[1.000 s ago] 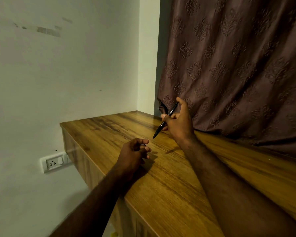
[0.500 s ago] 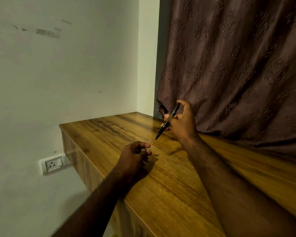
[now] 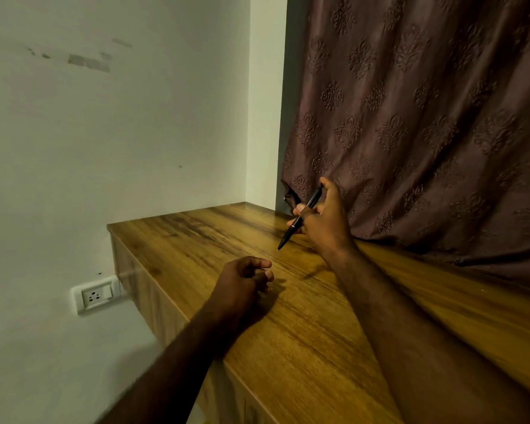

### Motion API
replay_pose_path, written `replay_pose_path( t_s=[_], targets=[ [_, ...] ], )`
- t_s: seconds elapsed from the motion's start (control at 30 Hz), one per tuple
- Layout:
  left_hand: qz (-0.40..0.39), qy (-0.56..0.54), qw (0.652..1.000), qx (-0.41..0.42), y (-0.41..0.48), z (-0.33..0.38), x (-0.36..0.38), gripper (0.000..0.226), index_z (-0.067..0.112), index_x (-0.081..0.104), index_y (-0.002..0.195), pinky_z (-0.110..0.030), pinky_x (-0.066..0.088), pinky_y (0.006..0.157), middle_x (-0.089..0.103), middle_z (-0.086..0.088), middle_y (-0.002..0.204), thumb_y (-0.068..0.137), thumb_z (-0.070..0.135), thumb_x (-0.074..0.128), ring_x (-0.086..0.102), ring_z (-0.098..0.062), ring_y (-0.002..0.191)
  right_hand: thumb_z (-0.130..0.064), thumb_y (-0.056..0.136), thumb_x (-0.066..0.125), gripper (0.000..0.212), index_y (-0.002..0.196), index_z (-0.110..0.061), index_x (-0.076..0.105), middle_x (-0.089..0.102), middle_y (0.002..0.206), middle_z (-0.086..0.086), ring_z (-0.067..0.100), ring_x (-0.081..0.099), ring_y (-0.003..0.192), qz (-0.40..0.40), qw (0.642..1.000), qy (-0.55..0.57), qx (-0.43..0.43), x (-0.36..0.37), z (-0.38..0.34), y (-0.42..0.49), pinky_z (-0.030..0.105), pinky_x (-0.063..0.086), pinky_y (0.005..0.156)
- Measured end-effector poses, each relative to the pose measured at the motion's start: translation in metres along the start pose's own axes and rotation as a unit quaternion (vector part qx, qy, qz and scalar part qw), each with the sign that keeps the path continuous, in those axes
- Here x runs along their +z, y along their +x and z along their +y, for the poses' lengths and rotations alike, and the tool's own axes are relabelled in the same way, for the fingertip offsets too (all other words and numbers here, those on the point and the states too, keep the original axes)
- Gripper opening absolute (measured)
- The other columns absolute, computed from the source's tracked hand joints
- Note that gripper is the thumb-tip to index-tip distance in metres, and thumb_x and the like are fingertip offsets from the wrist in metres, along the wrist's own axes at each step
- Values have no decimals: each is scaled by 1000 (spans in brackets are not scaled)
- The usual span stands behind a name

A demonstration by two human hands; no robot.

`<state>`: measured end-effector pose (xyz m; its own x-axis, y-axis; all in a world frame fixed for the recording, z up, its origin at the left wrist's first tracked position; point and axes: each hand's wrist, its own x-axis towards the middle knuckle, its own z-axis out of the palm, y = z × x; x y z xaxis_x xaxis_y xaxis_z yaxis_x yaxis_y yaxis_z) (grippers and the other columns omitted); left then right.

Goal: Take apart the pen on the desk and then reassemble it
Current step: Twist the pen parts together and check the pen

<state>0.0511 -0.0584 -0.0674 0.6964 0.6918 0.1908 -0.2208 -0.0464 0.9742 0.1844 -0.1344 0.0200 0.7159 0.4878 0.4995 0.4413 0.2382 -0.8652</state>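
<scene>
Wall: pale, matt plaster, scuffed near the top, with a white socket plate set low.

Curtain: brown-mauve cloth, heavy folds, embossed floral motifs; its hem rests on the counter behind the right hand.

Counter: glossy wood-grain laminate, streaked amber and dark, square-edged at the left.

Right hand: raised above the far part of the counter, fingers closed round the pen.

Left hand: resting on the counter, fingers loosely curled; whether it holds any small part cannot be told.

Pen: slim, black, smooth-barrelled, tilted with its tip down toward the left hand, clear of the counter. It appears whole.

Assessment: the pen is in hand and appears undivided; whether this is before dismantling or after reassembly cannot be determined. If before, the next move calls for the left hand to meet the lower barrel and twist against the right.
</scene>
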Motion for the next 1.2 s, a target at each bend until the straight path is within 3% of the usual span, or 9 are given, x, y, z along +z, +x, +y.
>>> replay_pose_path(
  t_s=[0.1, 0.23, 0.4, 0.5, 0.63, 0.87, 1.03, 1.2],
  targets=[
    [-2, 7, 1000, 4, -1, 1, 0, 14, 4, 64, 99, -32, 46, 63, 65, -11, 79, 86, 0, 63, 57, -18, 63, -2, 92, 56, 57, 139, -26, 35, 63, 107, 24, 31, 71, 78, -6, 1000, -9, -5, 0, 0, -2, 36, 60, 62],
    [-11, 11, 1000, 0, -2, 2, -3, 14, 7, 65, 99, -35, 49, 67, 66, -11, 82, 86, 3, 63, 59, -19, 67, -1, 92, 56, 60, 139, -27, 32, 62, 113, 23, 28, 71, 77, 4, 1000, 6, 6, 0, -1, -1, 35, 61, 61],
    [-12, 15, 1000, 6, -4, 3, -1, 15, 5, 64, 100, -26, 49, 57, 64, -12, 81, 86, 2, 63, 58, -14, 61, 2, 92, 54, 54, 135, -25, 36, 61, 111, 29, 28, 69, 73, 5, 1000, 21, 0, -1, -2, -3, 38, 61, 63],
    [-23, 22, 999, 5, -5, 5, -1, 14, 6, 65, 99, -29, 50, 60, 66, -9, 79, 85, 3, 64, 59, -15, 64, 1, 93, 53, 57, 139, -24, 32, 62, 111, 26, 22, 69, 67, 1, 1000, 18, 4, 0, -5, -6, 31, 60, 58],
    [-34, 30, 999, 7, -6, 6, -1, 11, 8, 66, 95, -31, 50, 62, 67, -9, 79, 84, 5, 66, 60, -15, 65, 1, 93, 53, 55, 138, -25, 34, 65, 105, 25, 32, 71, 78, 4, 1000, 20, 10, 0, -5, -6, 37, 61, 63],
    [-38, 43, 998, 24, -6, 8, -2, 14, 8, 68, 97, -28, 52, 62, 70, -9, 83, 83, 8, 68, 63, -16, 66, -1, 95, 52, 58, 142, -25, 29, 65, 103, 21, 33, 71, 84, 11, 997, 66, 49, -1, -1, -4, 42, 62, 69],
    [-40, 30, 997, 58, -9, 10, -1, 14, 3, 67, 98, -28, 47, 60, 68, -7, 80, 84, 5, 65, 59, -14, 60, 6, 94, 49, 48, 133, -18, 34, 57, 114, 30, 39, 64, 88, 30, 987, 134, 85, -4, 1, -7, 25, 55, 45],
    [-36, 40, 996, 64, -11, 12, -1, 22, 4, 65, 107, -29, 46, 60, 69, -8, 81, 86, 8, 63, 60, -13, 59, 2, 95, 49, 55, 141, -20, 28, 58, 118, 25, 36, 68, 99, 69, 972, 185, 128, -2, 11, -4, 33, 60, 56]
  ],
)
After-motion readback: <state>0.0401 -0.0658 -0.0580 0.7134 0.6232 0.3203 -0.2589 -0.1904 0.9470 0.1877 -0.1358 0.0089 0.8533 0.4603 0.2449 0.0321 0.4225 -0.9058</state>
